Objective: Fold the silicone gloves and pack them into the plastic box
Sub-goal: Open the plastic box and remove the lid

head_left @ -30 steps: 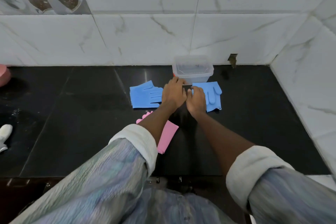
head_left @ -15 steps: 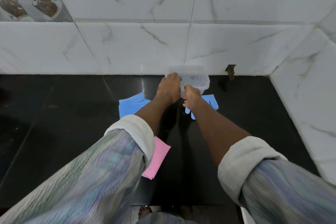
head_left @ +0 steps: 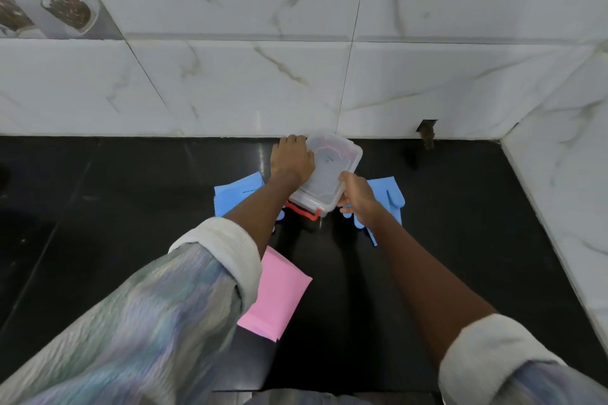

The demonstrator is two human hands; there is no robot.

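A clear plastic box (head_left: 329, 171) with a red clasp sits tilted over the black counter (head_left: 131, 207), between two blue silicone gloves. My left hand (head_left: 291, 158) holds the box's far left side, and my right hand (head_left: 357, 196) grips its near right corner. One blue glove (head_left: 235, 196) lies flat to the left, partly under my left forearm. The other blue glove (head_left: 390, 196) lies to the right, partly behind my right hand. A pink glove (head_left: 278, 296) lies nearer to me, half hidden by my left sleeve.
White marble-tiled walls (head_left: 329, 76) close off the counter at the back and on the right. A small dark hole (head_left: 427, 128) shows at the base of the back wall, right of the box.
Both hands left the spot between the blue gloves and reached the box at the wall. They now hold it tilted and nearer, over the gap between the gloves.
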